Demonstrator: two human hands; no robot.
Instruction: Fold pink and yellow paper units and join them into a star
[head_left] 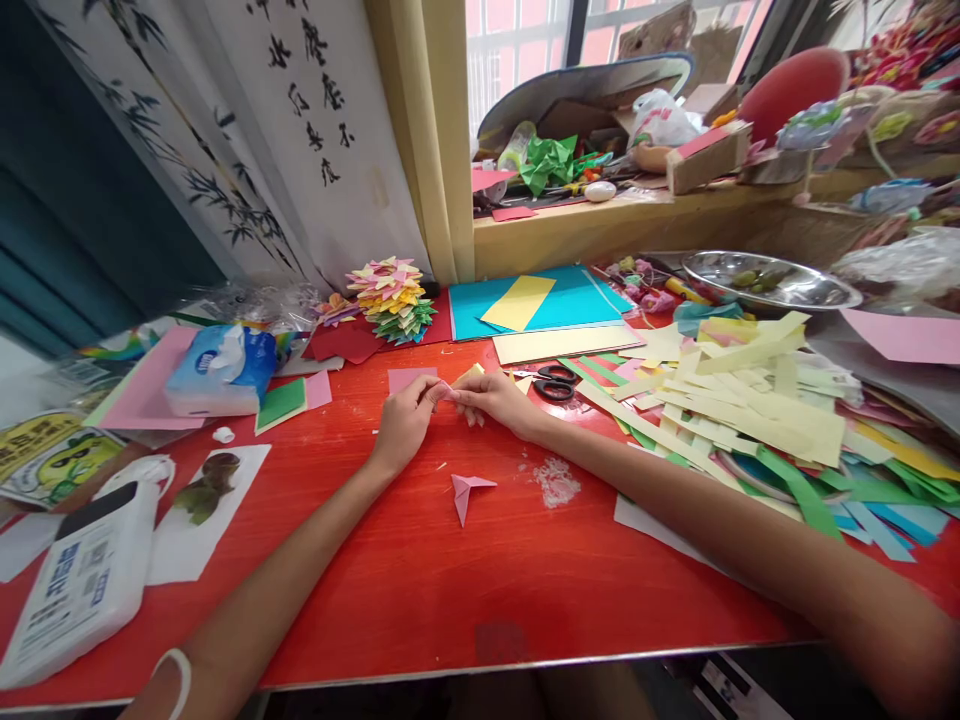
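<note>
Both of my hands meet over the middle of the red table. My left hand [409, 412] pinches a small piece of pink paper [445, 391] between thumb and finger. From the other side, the fingertips of my right hand [491, 400] close on the same piece. Most of the paper is hidden by the fingers. Nearer to me lies a folded pink paper piece [466, 492] with pointed arms. A flat pink paper [411, 379] rests just behind my left hand. Black-handled scissors [556, 383] lie to the right of my right hand.
Cut paper strips [750, 400] pile up at the right, partly behind my right forearm. A layered folded-paper model [394, 300] stands at the back. Blue sheets [555, 290] and a metal plate [772, 280] lie farther right. A tissue pack [223, 370] sits at left.
</note>
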